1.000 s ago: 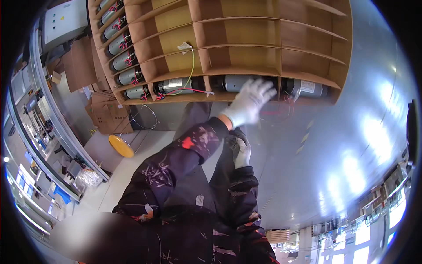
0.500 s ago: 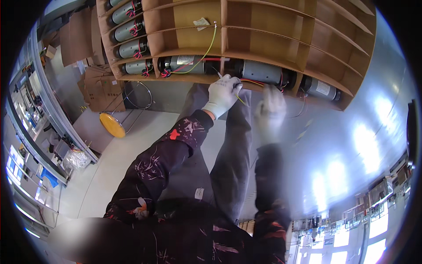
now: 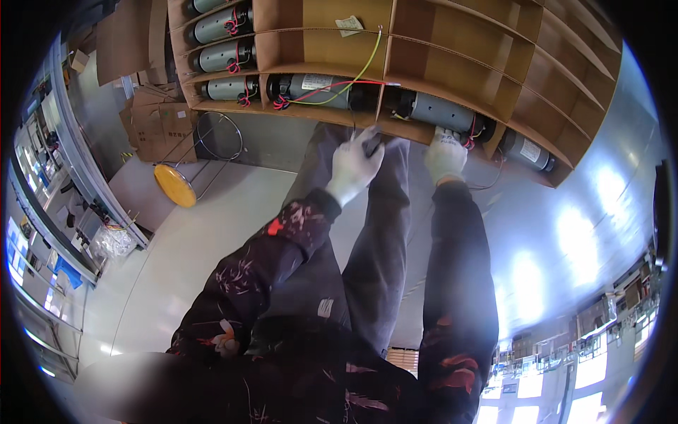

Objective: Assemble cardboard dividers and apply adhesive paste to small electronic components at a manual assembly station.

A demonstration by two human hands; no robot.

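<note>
My left hand (image 3: pixel 355 164), in a white glove, is in front of the cardboard divider box (image 3: pixel 452 41). Its fingers are pinched around a thin black wire (image 3: pixel 354 121) that hangs from the end of a grey motor (image 3: pixel 314 90). From that motor, a red wire (image 3: pixel 367 82) and a yellow-green wire (image 3: pixel 367 60) stretch across its top to the right. My right hand (image 3: pixel 446 154), also gloved, reaches to the lower side of another grey motor (image 3: pixel 441 112). Its fingertips are hidden against that motor, beside red wires (image 3: pixel 469 143).
Several more grey motors (image 3: pixel 220 58) with red wires lie in the box's left compartments; one motor (image 3: pixel 526 152) lies at the right. A white label (image 3: pixel 349 27) rests inside the box. A round yellow stool (image 3: pixel 174 185) and folded cardboard (image 3: pixel 159 134) are at the left.
My right hand has moved up to the right motor. The yellow wires between the hands are no longer visible there. My left hand has shifted slightly lower; the box appears shifted right in view.
</note>
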